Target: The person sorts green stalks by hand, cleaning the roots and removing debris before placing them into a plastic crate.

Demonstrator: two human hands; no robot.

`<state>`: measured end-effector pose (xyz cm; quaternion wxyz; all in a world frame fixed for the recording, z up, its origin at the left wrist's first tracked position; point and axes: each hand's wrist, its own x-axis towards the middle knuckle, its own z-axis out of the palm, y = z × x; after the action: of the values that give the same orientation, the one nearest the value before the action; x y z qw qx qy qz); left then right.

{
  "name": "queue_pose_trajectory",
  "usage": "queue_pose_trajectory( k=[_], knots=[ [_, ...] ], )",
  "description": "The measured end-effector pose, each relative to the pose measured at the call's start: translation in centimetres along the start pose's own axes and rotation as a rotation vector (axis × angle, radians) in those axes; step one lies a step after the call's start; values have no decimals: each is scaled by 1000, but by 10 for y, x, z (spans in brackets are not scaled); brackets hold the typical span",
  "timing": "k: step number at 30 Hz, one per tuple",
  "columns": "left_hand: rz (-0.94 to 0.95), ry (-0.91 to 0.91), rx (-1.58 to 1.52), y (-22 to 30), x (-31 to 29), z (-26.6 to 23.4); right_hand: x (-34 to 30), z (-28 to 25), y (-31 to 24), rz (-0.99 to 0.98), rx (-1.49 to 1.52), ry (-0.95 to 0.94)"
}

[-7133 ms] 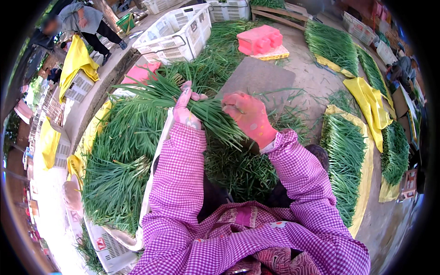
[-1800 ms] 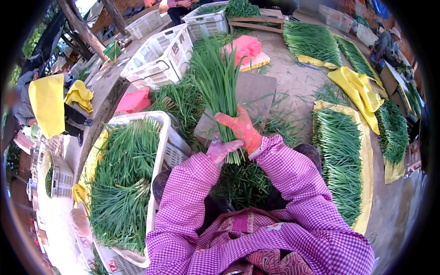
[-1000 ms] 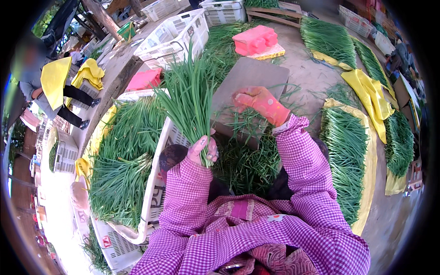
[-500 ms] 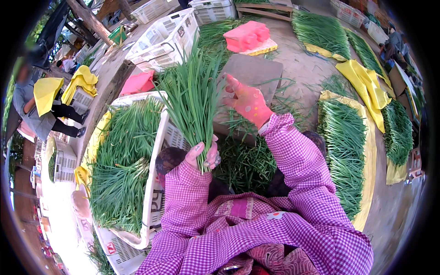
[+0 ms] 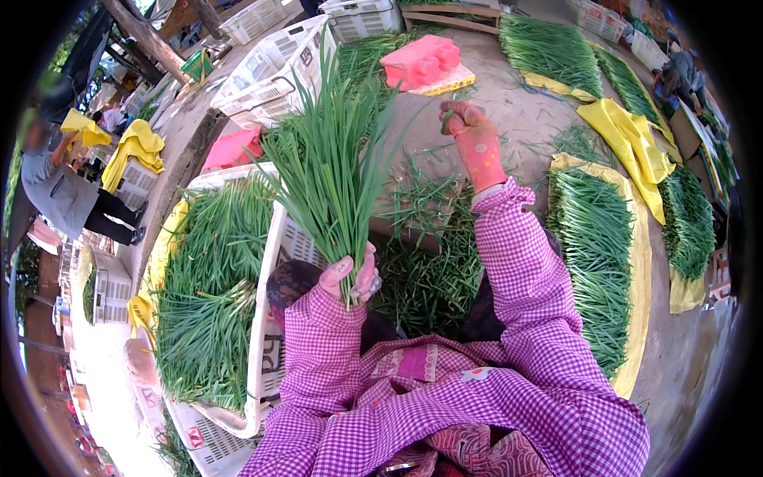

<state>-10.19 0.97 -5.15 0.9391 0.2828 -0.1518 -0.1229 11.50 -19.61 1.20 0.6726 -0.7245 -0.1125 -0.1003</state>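
Observation:
My left hand (image 5: 352, 275) is closed round the lower end of a bunch of garlic chives (image 5: 332, 171), whose long green leaves fan upward. My right hand (image 5: 475, 147), in a coral glove with pale dots, is raised to the right of the bunch, apart from it. Its fingers are curled together, and a bit of green chive leaf shows at the fingertips. Below, loose chive scraps (image 5: 425, 278) lie heaped between my knees and over the dark board in front of me.
At my left stands a white crate (image 5: 256, 374) full of chives. Chives lie in rows on yellow cloth (image 5: 638, 318) at my right. Ahead are a pink block (image 5: 420, 63) and another white crate (image 5: 266, 95). A person in grey (image 5: 63, 195) stands far left, holding yellow cloth.
My right hand has moved up and right, away from the bunch, and its spread fingers have closed on a bit of leaf. The left hand keeps its hold. The standing person has lifted the yellow cloth.

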Motion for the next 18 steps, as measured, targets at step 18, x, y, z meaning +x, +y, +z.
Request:
queue_pose_trajectory(
  k=[18],
  knots=[
    [-89, 25, 105, -1, 1, 10, -40, 23, -49, -699, -644, -364]
  ],
)
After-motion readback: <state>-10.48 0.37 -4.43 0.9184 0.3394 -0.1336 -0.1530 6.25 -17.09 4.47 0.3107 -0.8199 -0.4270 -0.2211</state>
